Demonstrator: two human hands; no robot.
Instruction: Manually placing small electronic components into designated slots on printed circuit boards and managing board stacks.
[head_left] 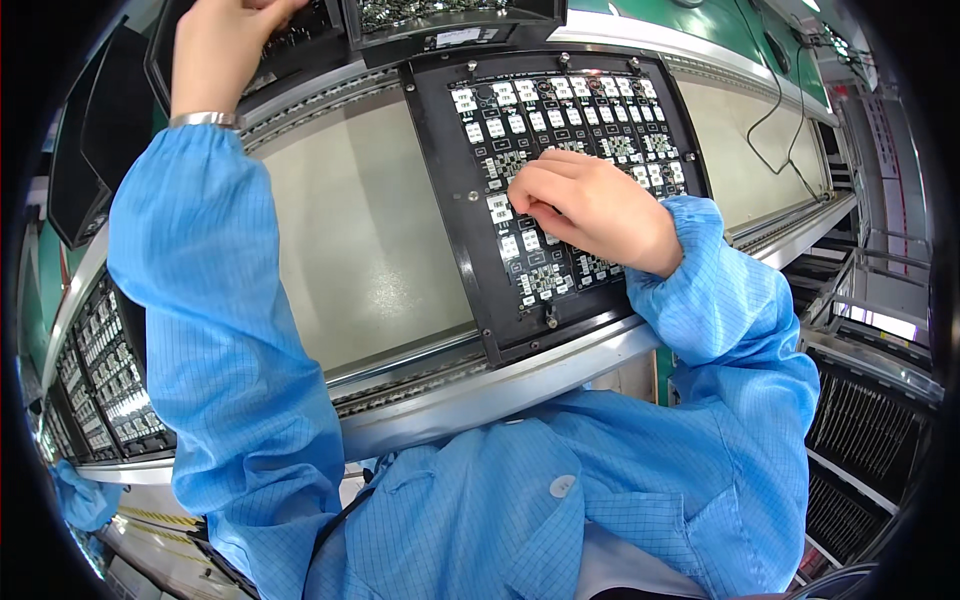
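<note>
**Kid:** Two hands are busy here, right? What is the near one doing?

**Helper:** Yes. The right hand (590, 205) is closest. It rests on the black tray (455, 210) that lies on the long belt (370, 240) in front of the person. The fingers are curled down and the tips press on the circuit board (560, 110) in the tray. I cannot tell if they pinch a tiny part; the fingers hide it.

**Kid:** What is on the board?

**Helper:** Lots of little white blocks (505, 120) in rows, with darker spots between them.

**Kid:** How do you do that bit well?

**Helper:** I think you push straight down, softly, with the wrist resting on the tray so the hand does not wobble. Touch only one block, not its neighbours.

**Kid:** And the far hand?

**Helper:** The left hand (225, 45) reaches up and away to a dark bin (300, 45) behind the belt. Its fingers bend into the bin, so I cannot tell what they hold. A silver bracelet (205, 120) sits on that wrist.

**Kid:** Any tip there?

**Helper:** Pick up just one piece at a time, I would say.
</note>
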